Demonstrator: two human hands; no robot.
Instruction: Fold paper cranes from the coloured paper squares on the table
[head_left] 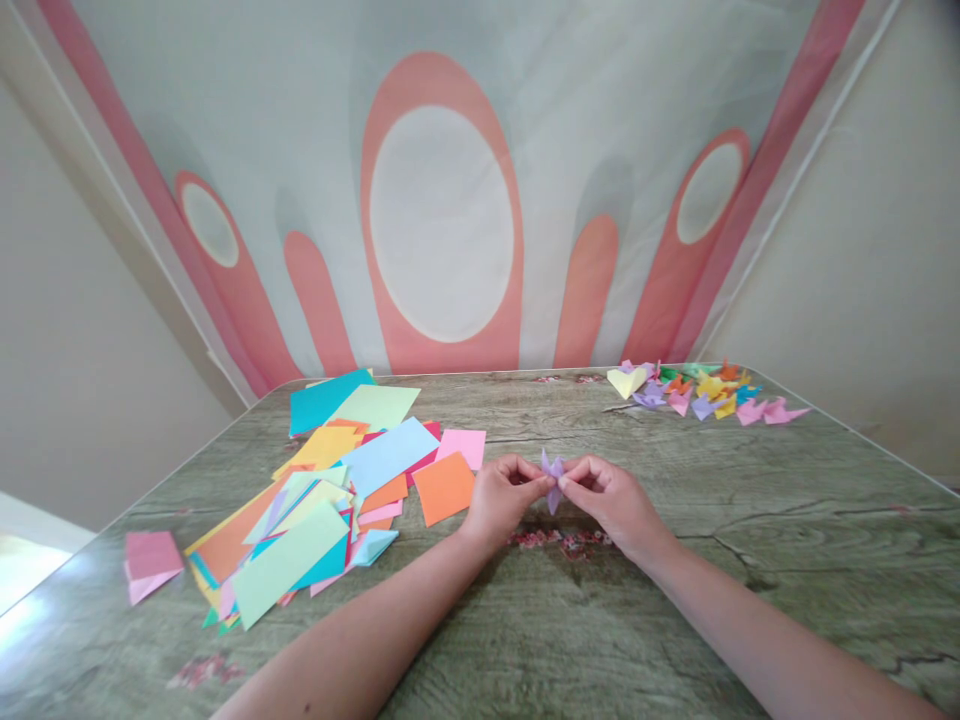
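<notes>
A small purple origami piece [553,482], folded into pointed flaps like a crane, is held just above the table between my two hands. My left hand [506,495] pinches its left side between thumb and fingers. On the other side, my right hand [611,497] grips it the same way. The fingertips cover parts of the paper, so its full shape is partly hidden. Left of my hands lies an orange paper square [444,488], flat on the wood-grain table [712,600].
A loose pile of coloured paper sheets [296,560] spreads over the left side. A folded pink paper [152,565] lies farther left. Several small origami cranes [705,405] cluster at the back right. Behind the table stands a curtain [442,220] with pink arches.
</notes>
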